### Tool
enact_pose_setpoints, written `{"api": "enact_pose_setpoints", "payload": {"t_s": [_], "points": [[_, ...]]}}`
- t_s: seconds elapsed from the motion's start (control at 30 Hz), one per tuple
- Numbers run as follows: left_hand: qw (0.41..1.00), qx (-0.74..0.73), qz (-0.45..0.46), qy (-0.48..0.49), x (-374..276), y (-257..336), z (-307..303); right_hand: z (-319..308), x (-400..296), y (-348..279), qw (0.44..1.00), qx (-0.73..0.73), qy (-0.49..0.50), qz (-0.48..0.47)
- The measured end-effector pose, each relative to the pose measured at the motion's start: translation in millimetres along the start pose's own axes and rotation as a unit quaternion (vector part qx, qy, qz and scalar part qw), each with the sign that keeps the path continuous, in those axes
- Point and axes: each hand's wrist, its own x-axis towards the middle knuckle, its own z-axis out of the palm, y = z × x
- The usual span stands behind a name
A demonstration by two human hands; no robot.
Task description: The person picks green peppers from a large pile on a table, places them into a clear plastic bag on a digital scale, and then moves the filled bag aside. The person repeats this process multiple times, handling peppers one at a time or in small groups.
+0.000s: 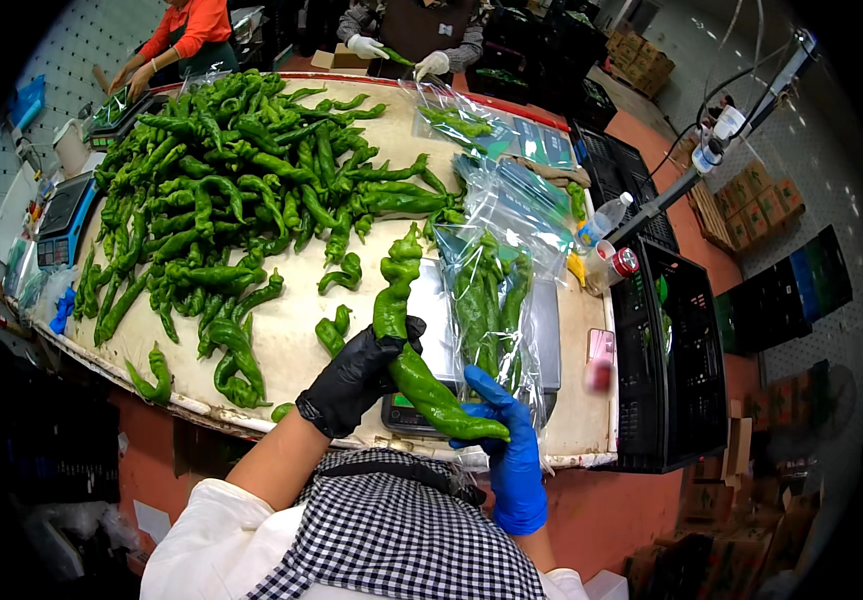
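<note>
My left hand, in a black glove, is closed around the middle of a long, wrinkled green pepper. The pepper slants over the front of a scale, its tip pointing towards my right hand. That hand wears a blue glove and is at the near end of a clear plastic bag, by the pepper's tip; whether it grips the bag cannot be told. Several green peppers lie inside the bag, which rests on the scale. Part of the scale's green display shows beneath the held pepper.
A large heap of green peppers covers the table's left and middle. Empty-looking bags, a plastic bottle, a can and a phone lie right. Black crates flank the table. Two people work across it.
</note>
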Motion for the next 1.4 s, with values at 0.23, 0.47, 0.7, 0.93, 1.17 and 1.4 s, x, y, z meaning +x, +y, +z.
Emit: {"api": "enact_pose_setpoints", "payload": {"t_s": [0.23, 0.47, 0.7, 0.93, 1.17, 1.4], "points": [[0.995, -0.056, 0.002, -0.079, -6, -3, 7, -4, -18, -3, 0.981, -0.118, -0.059, -0.140], [0.997, 0.021, 0.014, -0.069, -15, -8, 27, -9, -28, -14, 0.892, -0.394, -0.016, -0.221], [0.970, 0.173, -0.091, -0.146, -24, -27, 71, -21, -56, -9, 0.864, -0.470, 0.057, -0.171], [0.617, 0.709, 0.268, -0.210, -18, -90, 62, -113, -214, 19, 0.992, 0.026, 0.122, -0.022], [0.597, 0.720, 0.302, -0.184, 5, -109, 47, -124, -222, 76, 0.990, -0.008, 0.087, 0.108], [0.567, 0.693, 0.409, -0.177, 0, -90, 72, -72, -58, 64, 0.983, -0.151, 0.093, 0.044]]}}
